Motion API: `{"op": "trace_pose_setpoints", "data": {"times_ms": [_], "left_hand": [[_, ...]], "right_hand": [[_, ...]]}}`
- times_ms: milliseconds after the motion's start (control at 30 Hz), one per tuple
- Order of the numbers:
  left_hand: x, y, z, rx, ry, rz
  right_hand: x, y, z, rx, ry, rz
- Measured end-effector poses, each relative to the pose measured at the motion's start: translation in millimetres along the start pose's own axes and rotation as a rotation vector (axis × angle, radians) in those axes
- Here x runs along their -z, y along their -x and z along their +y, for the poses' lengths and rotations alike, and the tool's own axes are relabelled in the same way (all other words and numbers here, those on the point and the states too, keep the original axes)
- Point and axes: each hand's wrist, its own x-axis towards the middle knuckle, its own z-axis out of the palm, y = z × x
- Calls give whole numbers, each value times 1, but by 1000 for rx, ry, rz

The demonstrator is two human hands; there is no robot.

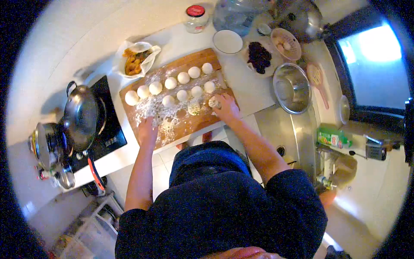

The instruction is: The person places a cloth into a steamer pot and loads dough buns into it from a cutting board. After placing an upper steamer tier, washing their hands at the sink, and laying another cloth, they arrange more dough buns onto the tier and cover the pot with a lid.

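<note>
A floured wooden board [189, 129] carries two rows of round white dough balls [170, 83]. My left hand [148, 128] rests at the board's near left part, its fingers stretched onto the scattered flour [151, 108] with nothing visible in them. Toward the near right corner, my right hand [227, 108] has its fingers around a small lump of dough [214, 102]. Just left of that lump sits a rougher, flattened dough piece [194, 108].
A paper-lined bowl of orange-brown food [136, 60] stands behind the board. To the right are a white plate [227, 42], dark red filling [259, 57], a metal bowl [292, 88] and the sink [276, 125]. A pan [80, 116] sits on the left hob.
</note>
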Motion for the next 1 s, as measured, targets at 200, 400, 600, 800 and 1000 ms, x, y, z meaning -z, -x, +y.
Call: {"op": "trace_pose_setpoints", "data": {"times_ms": [200,400,600,800,1000], "left_hand": [[13,11,11,-65,-103,264],[11,29,17,-88,96,356],[18,48,29,91,283,272],[52,27,18,354,552,282],[76,-95,-50,359,565,437]], "right_hand": [[1,23,29,-70,-531,181],[27,44,59,-260,-587,267],[31,44,99,-255,-559,258],[41,28,72,-172,-394,273],[42,-12,9,-150,-588,299]]}}
